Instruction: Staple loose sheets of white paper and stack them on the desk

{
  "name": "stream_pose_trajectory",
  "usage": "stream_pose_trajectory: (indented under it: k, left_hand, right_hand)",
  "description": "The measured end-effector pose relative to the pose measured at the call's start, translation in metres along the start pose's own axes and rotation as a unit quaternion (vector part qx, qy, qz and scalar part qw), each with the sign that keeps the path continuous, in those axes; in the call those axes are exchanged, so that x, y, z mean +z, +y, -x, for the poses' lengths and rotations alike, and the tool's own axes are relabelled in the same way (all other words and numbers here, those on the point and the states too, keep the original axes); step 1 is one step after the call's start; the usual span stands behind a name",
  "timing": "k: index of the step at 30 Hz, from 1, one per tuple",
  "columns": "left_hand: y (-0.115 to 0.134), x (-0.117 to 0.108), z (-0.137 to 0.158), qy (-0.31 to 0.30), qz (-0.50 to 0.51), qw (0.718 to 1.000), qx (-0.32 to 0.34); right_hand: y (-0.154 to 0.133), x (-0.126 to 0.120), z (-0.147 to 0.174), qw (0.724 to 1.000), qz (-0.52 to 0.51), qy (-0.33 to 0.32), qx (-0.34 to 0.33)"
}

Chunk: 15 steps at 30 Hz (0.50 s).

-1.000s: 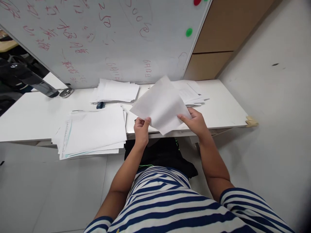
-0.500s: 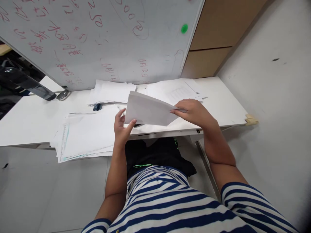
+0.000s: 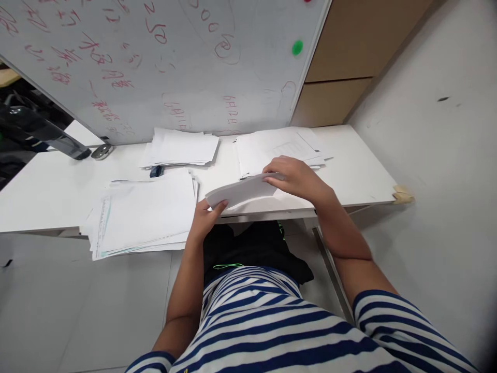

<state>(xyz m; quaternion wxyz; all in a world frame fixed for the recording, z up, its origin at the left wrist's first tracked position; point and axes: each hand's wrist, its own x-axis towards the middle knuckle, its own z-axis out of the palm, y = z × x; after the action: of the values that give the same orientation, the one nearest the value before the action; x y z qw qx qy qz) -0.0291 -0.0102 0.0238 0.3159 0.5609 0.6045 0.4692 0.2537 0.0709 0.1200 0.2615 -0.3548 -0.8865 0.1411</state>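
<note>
So the paper (image 3: 244, 194) is dead center of the frame, held up over the front edge of the white counter (image 3: 361, 173), bent rather than flat. Can't tell if it's one sheet or a couple. The left hand (image 3: 205, 221) has its left end, thumb lying across the face that shows and the other fingers mostly hidden behind. The right hand (image 3: 294, 176) comes in from above, fingers pinching the upper right part, so both are grasping it.

Around that: a big paper stack (image 3: 147, 212) left of center, sticking out past the front edge, a smaller pile (image 3: 184, 146) above it, and some printed sheets (image 3: 281, 147) just right of center, behind the right hand. A small dark object (image 3: 156, 171) sits between the two left piles, too small to make out. Upper left there's a clear bottle (image 3: 42, 130), tilted in view, with a mouse-shaped thing (image 3: 103, 151) just beside it. The whiteboard (image 3: 256, 67) with red writing fills the top.
</note>
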Motion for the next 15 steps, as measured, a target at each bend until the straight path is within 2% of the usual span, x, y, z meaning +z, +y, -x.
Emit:
stream_pose_trajectory:
  k: [2, 3, 5, 7, 9, 11, 15]
  left_hand:
    - [-0.005, 0.007, 0.002, 0.015, 0.003, 1.000, -0.020]
    - [-0.008, 0.010, 0.003, 0.029, 0.008, 0.999, -0.033]
    - [-0.014, 0.016, 0.005, 0.055, 0.022, 0.997, -0.058]
    - [-0.019, 0.021, 0.007, 0.066, 0.037, 0.995, -0.072]
    - [-0.021, 0.024, 0.008, 0.066, 0.045, 0.994, -0.077]
    - [-0.022, 0.025, 0.009, 0.057, 0.044, 0.994, -0.082]
    - [-0.024, 0.027, 0.012, 0.029, 0.022, 0.997, -0.063]
  right_hand:
    - [0.005, 0.020, 0.005, 0.992, -0.093, 0.077, 0.038]
    - [0.008, 0.033, 0.009, 0.978, -0.151, 0.133, 0.061]
    - [0.014, 0.063, 0.017, 0.921, -0.262, 0.265, 0.112]
    - [0.018, 0.091, 0.025, 0.870, -0.328, 0.332, 0.156]
    - [0.020, 0.111, 0.030, 0.841, -0.374, 0.339, 0.196]
    - [0.021, 0.123, 0.035, 0.822, -0.414, 0.319, 0.227]
    - [0.023, 0.133, 0.046, 0.805, -0.422, 0.308, 0.282]
